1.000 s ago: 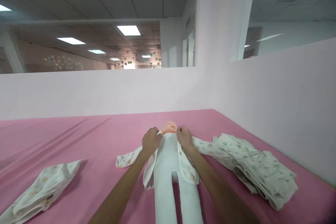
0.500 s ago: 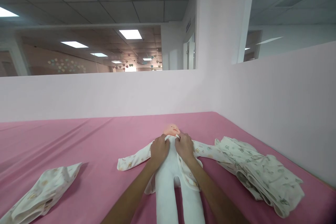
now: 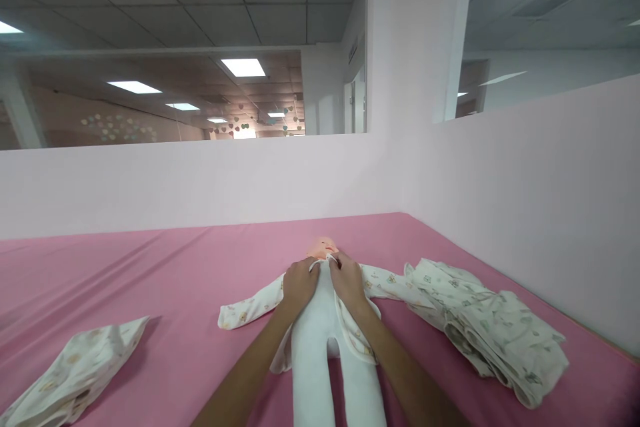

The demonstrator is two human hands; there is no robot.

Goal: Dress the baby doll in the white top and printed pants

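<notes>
A baby doll [image 3: 315, 327] with a white cloth body lies on its back in the middle, its head [image 3: 323, 247] toward the wall. Around it is a white printed baby shirt [image 3: 253, 305], open down the front, with both sleeves spread sideways. My left hand [image 3: 300, 283] is closed on the shirt's edge at the doll's left-side shoulder in view. On the other side, my right hand [image 3: 347, 280] pinches the shirt's edge just below the chin. Both hands' fingertips are partly hidden in the cloth.
A folded printed cloth garment [image 3: 493, 323] lies at the right, touching the shirt's sleeve end. Another printed garment [image 3: 75, 370] lies at the lower left. The pink sheet [image 3: 175, 293] meets a white wall [image 3: 200, 187] with windows behind and at the right.
My right hand has moved slightly toward the doll's chin, drawing the shirt's edge inward. My left hand stays at the shoulder. The whole view has shifted a little.
</notes>
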